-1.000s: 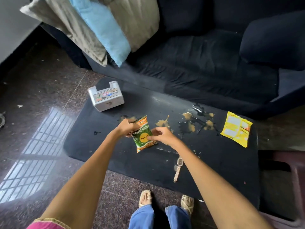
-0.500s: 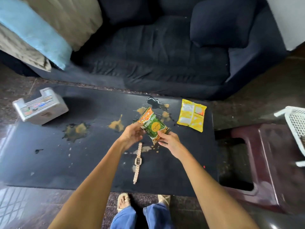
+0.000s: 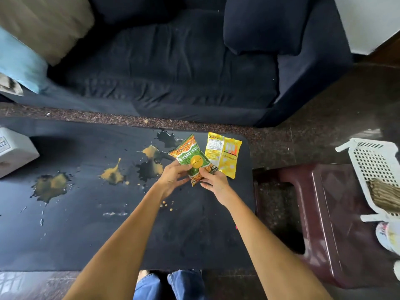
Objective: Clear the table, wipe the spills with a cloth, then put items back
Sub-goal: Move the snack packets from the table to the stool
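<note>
Nearest us, our blue denim trouser legs (image 3: 171, 284) stand at the near edge of the low black table (image 3: 108, 245), and both bare forearms reach out over it. Our left hand (image 3: 173, 176) curls its fingers round the left edge of the green and orange foil snack packet (image 3: 193, 162), while our right hand (image 3: 213, 181) pinches its lower corner between thumb and fingers; we hold it lifted and tilted over the tabletop, presumably to carry it off before wiping. Just beside it, the flat yellow printed sachet (image 3: 224, 155) lies on the table's far right corner, not yet cleared. To the left, mustard-yellow and dark wet spills (image 3: 112, 175) spread across the surface, which is why everything must come off first. A white plastic box (image 3: 13, 152) sits at the left edge, half out of view. On our right a maroon plastic stool (image 3: 337, 213) carries a white perforated basket (image 3: 372, 165), likely where cleared items go, though its contents are unclear. Beyond the table stands a dark navy fabric sofa (image 3: 173, 72).
</note>
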{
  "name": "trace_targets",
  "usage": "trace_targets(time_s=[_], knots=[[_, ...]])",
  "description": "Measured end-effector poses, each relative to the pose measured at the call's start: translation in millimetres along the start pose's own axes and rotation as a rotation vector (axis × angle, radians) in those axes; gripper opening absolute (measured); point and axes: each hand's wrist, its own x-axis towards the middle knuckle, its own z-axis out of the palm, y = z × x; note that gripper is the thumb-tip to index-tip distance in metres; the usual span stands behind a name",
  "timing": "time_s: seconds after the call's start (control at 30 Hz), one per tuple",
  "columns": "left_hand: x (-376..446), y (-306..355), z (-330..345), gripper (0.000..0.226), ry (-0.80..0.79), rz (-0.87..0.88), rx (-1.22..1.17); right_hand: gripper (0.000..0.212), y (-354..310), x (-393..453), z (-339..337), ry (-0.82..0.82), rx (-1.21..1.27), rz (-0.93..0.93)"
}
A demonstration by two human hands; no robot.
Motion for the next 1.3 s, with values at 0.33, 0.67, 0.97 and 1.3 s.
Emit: trace_targets(time_s=[0.33, 0.67, 0.97, 1.3], knots=[[16.8, 4.4, 16.3, 0.015, 0.156, -0.032, -0.044, 0.045, -1.9, 24.3, -48.7, 0.806, -0.477, -0.264], [11.3, -19.3, 9.4, 0.031, 0.223, -0.054, -0.097, 0.034, -13.6, 51.6, -43.1, 0.708, -0.505, -0.041], [-13.5, -37.2, 9.3, 0.034, 0.331, -0.029, -0.05, 0.037, 14.1, -13.6, -71.0, 0.793, -1.266, -0.801], [-32.8, -68.4, -9.9, 0.06, 0.349, -0.105, 0.087, 0.024, 76.6, -51.8, -87.5, 0.614, -1.052, -0.503]])
